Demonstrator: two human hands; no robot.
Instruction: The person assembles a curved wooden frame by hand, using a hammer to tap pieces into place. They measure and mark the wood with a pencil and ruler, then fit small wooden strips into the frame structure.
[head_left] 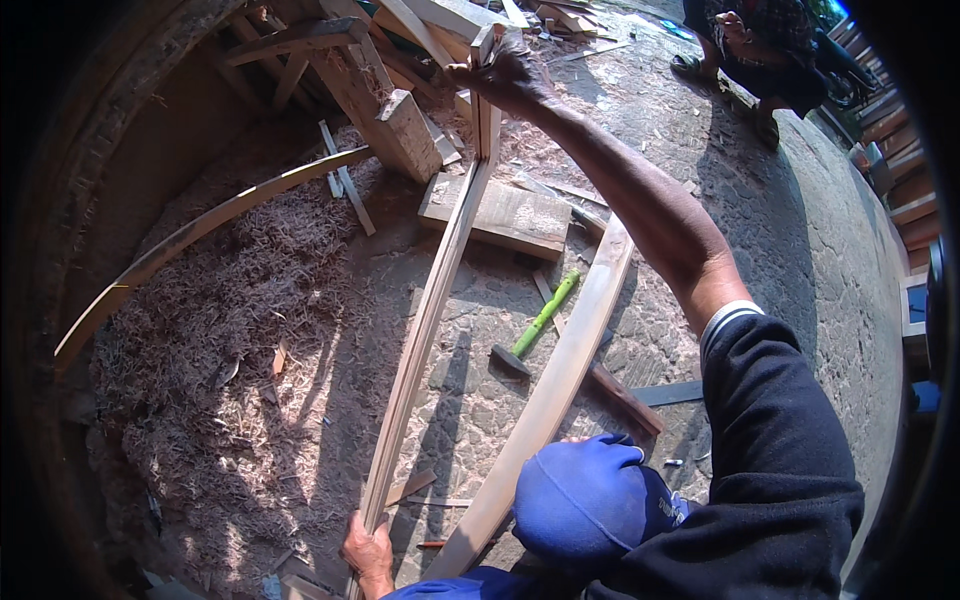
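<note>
We've got a long wooden strip slanting over the floor, right hand gripping its far end, left hand closed round it near the lower end. Looks mid-job: strip in hand, not set down or fixed; its faces look dressed. Shavings heaped beside it suggest plenty of cutting is done. Pale plank and hammer lie unheld. We can't tell how much work is left.
</note>
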